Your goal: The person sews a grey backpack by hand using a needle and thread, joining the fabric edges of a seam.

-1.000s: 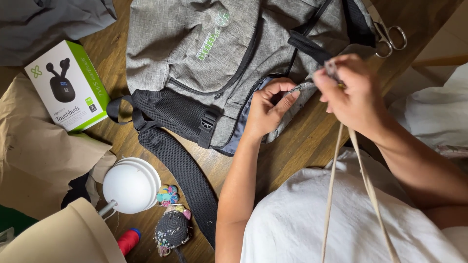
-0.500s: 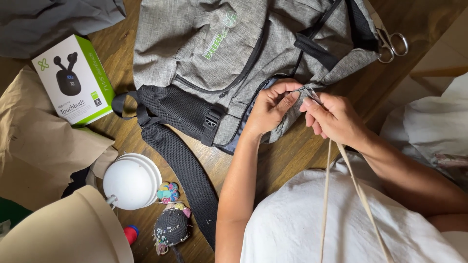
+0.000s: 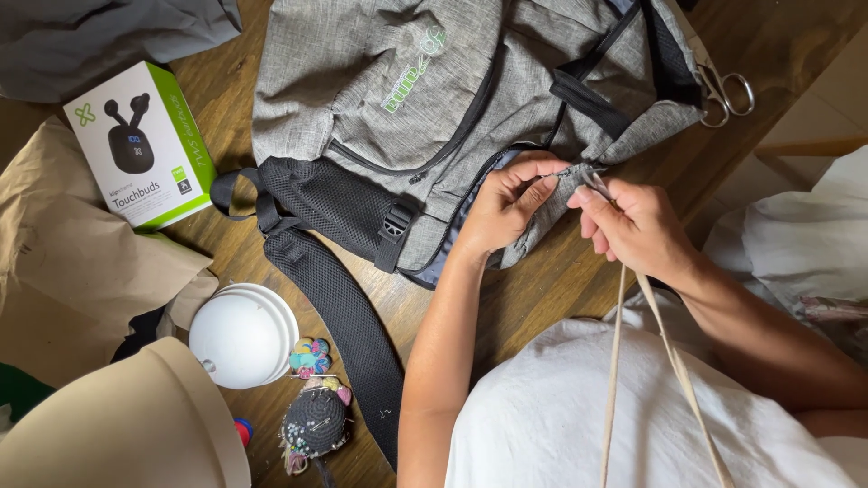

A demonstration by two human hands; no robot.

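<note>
A grey backpack (image 3: 389,99) with black straps lies open on a wooden table (image 3: 561,280). My left hand (image 3: 506,203) pinches the grey fabric edge of the backpack's open flap. Right beside it, my right hand (image 3: 637,226) holds a thin needle (image 3: 592,178) against the same fabric edge. Both hands nearly touch at the seam. A long cream thread or cord (image 3: 665,370) runs down from under my right hand across my white shirt.
Scissors (image 3: 728,90) lie at the backpack's upper right. A white-and-green earbuds box (image 3: 140,145), brown paper (image 3: 81,271), a white round lidded container (image 3: 242,334) and a dark pincushion (image 3: 315,425) sit at the left. A cream hat brim (image 3: 127,425) fills the lower left.
My right hand has come down from above the backpack's edge to the seam beside my left hand. The left hand has kept its pinch on the fabric.
</note>
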